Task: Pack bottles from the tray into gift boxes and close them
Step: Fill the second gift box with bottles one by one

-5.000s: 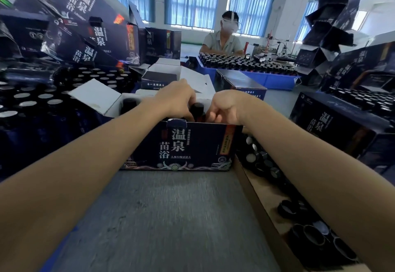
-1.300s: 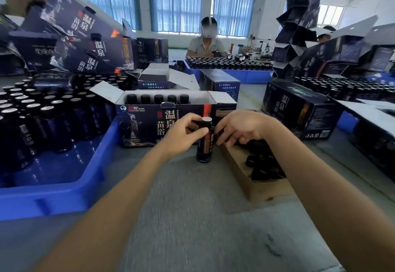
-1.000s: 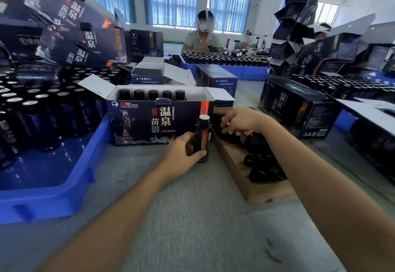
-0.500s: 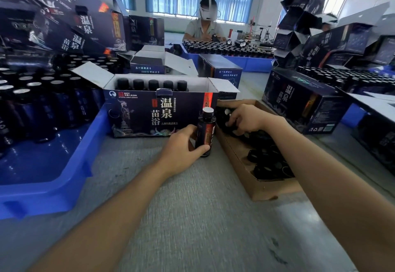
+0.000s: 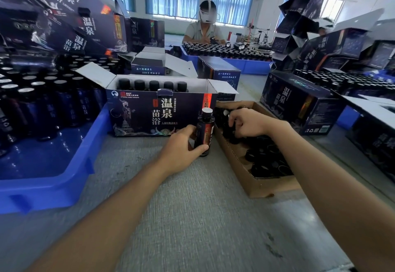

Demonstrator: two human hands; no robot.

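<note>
A dark gift box (image 5: pixel 149 113) with white Chinese lettering stands open on the grey table, a row of capped bottles inside along its back. In front of its right corner a dark bottle (image 5: pixel 205 130) with a red label stands upright, and my left hand (image 5: pixel 181 145) grips its lower half. My right hand (image 5: pixel 245 122) reaches into a brown cardboard box (image 5: pixel 252 184) of black caps, fingers curled over the caps; what it holds is hidden. A blue tray (image 5: pixel 53 177) at the left carries several dark bottles.
Stacked dark gift boxes lean at the back left and rise at the right. A closed gift box (image 5: pixel 299 105) lies right of the cap box. Across the table a person (image 5: pixel 205 26) works behind another blue tray (image 5: pixel 245 64) of bottles.
My hands left the gift box and a single bottle now stands in front of it. My left hand slid down to grip the bottle, and my right hand moved off it into the cap box.
</note>
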